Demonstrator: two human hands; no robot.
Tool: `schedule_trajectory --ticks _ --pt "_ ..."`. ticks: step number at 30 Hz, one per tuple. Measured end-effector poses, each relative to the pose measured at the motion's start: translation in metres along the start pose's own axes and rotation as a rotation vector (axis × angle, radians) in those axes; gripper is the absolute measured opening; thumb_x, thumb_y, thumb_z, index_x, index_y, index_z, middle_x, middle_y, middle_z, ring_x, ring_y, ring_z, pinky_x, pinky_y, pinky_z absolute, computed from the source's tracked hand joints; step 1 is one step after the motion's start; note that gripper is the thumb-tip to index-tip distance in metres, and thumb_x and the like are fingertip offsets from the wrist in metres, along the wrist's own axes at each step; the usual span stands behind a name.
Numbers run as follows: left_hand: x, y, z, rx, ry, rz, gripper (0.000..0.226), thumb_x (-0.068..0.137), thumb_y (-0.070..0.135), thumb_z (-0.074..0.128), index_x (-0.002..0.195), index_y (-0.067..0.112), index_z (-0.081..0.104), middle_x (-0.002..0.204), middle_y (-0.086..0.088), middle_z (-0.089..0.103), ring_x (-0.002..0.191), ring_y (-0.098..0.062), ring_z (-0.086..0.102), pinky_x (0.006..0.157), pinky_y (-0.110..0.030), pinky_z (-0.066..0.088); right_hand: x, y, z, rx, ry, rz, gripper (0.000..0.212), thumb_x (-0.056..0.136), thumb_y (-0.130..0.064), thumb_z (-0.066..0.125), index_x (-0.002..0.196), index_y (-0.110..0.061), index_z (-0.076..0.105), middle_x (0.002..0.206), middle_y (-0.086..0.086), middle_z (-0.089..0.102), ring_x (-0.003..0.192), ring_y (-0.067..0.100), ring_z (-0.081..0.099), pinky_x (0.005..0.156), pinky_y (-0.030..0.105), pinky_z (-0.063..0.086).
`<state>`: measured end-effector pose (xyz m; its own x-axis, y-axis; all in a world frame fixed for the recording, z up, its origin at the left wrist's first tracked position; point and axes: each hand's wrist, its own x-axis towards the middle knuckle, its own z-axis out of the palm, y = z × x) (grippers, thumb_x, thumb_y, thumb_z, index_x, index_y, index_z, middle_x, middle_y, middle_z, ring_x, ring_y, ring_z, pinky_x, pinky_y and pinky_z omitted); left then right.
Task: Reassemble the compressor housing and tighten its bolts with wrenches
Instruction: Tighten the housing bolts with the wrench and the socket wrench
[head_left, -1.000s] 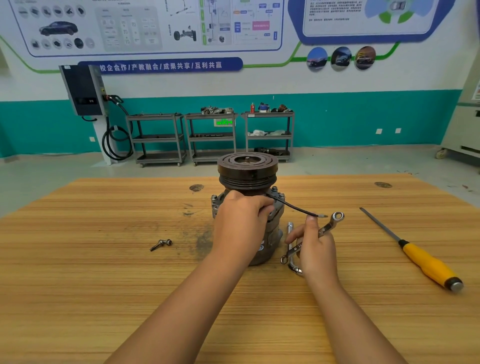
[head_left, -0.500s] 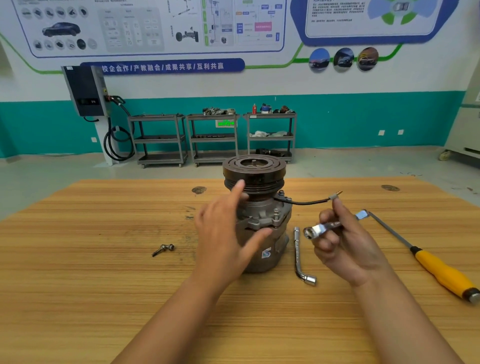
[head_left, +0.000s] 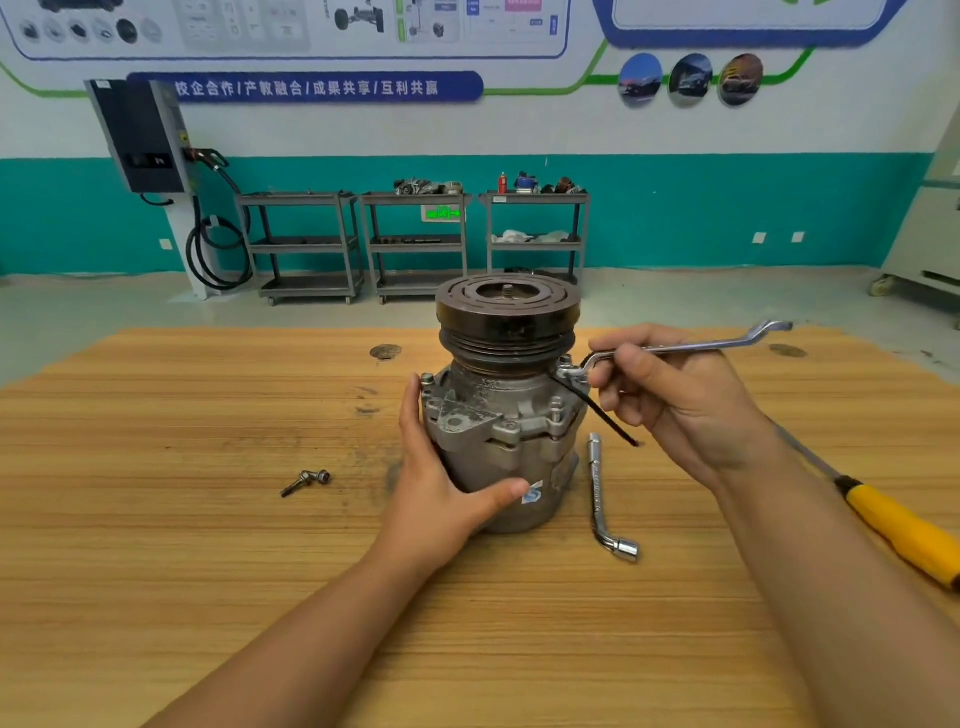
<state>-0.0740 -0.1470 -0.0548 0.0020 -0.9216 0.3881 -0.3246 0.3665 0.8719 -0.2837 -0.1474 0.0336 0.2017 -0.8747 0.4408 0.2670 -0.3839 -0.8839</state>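
Head view: the compressor (head_left: 498, 415) stands upright mid-worktop (head_left: 208, 519), toward the far edge. The left hand (head_left: 441, 483) wraps its body, thumb across the front. The right hand (head_left: 675, 400) grips a wrench (head_left: 701, 345) whose end meets the compressor's upper right side. A bent socket key (head_left: 597, 488) lies just right.

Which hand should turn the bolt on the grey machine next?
Probably the right hand: it grips the silver ring wrench, whose end sits at a flange bolt on the grey metal compressor. The left hand holds the compressor steady.
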Motion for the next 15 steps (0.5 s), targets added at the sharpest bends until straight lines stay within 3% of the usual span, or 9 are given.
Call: schedule_trajectory --ticks 4,8,15 --pt "0.002 0.0 -0.002 0.009 -0.025 0.008 0.124 0.043 0.062 0.081 0.12 0.077 -0.015 0.147 0.011 0.039 0.133 -0.005 0.039 0.109 -0.029 0.031 -0.001 0.016 -0.004 0.002 0.005 0.033 0.014 0.079 -0.012 0.064 0.078 -0.018 0.076 0.067 0.004 0.069 0.051 0.009 0.059 0.041 0.014 0.038" --pt "0.004 0.0 -0.003 0.007 -0.019 0.04 0.126 0.045 0.058 0.082 0.123 0.074 -0.016 0.146 0.011 0.04 0.132 -0.002 0.041 0.107 -0.028 0.034 -0.005 0.021 -0.011 0.014 -0.004 0.038 0.025 0.079 -0.01 0.054 0.077 -0.021 0.076 0.066 0.003 0.07 0.052 0.009 0.058 0.042 0.015 0.038" --pt "0.007 0.0 -0.011 -0.019 -0.07 0.082 0.125 0.045 0.056 0.084 0.133 0.068 -0.004 0.139 0.036 0.028 0.133 0.002 0.037 0.111 -0.038 0.036 -0.006 0.023 -0.005 -0.076 -0.049 0.011 0.022 0.081 -0.012 0.057 0.083 -0.022 0.077 0.071 0.006 0.071 0.058 0.009 0.058 0.049 0.017 0.041"
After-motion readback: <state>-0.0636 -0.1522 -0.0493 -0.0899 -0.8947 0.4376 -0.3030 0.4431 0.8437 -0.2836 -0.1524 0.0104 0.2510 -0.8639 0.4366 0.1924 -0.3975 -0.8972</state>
